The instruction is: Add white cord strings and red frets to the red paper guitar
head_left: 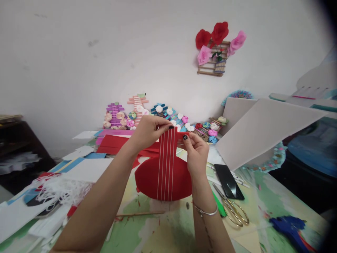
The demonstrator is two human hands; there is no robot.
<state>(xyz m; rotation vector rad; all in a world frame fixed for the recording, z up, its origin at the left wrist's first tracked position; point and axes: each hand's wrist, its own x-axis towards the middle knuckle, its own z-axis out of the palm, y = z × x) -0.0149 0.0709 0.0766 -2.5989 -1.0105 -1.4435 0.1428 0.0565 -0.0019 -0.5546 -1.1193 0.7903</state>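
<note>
I hold up a red paper guitar shape (150, 177) with several white strings running down its neck and round body. My left hand (149, 130) pinches the top of the neck from the left, fingers closed on it. My right hand (197, 151) grips the right edge of the neck just below, thumb and fingers pressed together on the red strip. The guitar's round lower edge hangs just above the table (163, 225).
Gold-handled scissors (233, 211) and a black phone (228, 181) lie right of my right wrist. White thread (61, 189) is piled at left. Red sheets (116, 144), flower crafts (168, 117) and large grey boards (263, 130) stand behind. A flower decoration (217, 47) hangs on the wall.
</note>
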